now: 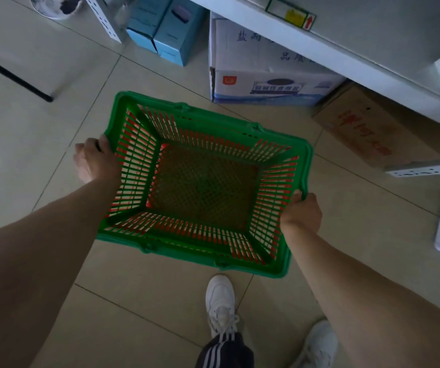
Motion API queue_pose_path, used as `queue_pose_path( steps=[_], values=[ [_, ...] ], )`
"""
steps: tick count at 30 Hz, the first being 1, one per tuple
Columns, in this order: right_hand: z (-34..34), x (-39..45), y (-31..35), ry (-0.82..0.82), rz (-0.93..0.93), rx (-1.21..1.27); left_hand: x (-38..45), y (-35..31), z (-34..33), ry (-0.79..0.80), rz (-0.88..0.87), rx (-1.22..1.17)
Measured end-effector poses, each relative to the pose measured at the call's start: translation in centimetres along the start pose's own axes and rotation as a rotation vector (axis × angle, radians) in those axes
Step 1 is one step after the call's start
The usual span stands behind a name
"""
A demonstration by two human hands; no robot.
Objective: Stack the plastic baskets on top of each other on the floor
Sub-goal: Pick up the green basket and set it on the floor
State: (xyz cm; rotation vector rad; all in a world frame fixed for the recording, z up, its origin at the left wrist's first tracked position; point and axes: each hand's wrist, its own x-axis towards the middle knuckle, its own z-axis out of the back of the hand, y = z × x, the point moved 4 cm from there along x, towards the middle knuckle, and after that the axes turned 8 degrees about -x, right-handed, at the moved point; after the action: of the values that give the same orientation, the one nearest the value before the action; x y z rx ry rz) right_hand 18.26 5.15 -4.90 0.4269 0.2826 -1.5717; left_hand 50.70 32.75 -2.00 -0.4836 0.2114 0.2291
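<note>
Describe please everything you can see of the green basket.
The green basket is rectangular, seemingly plastic, with slatted walls, a fine mesh bottom and a thick rim. It is open side up, empty. Red shows through the slats, probably another basket under it. The left hand and right hand grip opposite short rims.

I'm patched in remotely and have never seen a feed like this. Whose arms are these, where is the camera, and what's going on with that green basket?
There is no machine here: a person wears one wide-angle camera on the head, looking down at their own arms. The left hand and right hand each grip an opposite short end of the green basket's rim. Red slats show through its sides, so a red basket appears to sit nested beneath it. Whether the pair rests on the tiled floor or hangs just above it, I cannot tell. Cardboard boxes stand under a white shelf beyond, and the person's white shoes are at the bottom.
</note>
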Motion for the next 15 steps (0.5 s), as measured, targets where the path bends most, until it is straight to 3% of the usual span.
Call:
queue_pose_path(
  steps=[6,15],
  values=[
    [-0.6,-0.1,0.1,0.002,0.052,-0.088,0.0,0.7,-0.8,0.008,-0.012,0.011],
    [-2.0,0.9,-0.1,0.191,-0.069,0.112,0.6,3.4,-2.8,0.100,0.058,0.079]
  ],
)
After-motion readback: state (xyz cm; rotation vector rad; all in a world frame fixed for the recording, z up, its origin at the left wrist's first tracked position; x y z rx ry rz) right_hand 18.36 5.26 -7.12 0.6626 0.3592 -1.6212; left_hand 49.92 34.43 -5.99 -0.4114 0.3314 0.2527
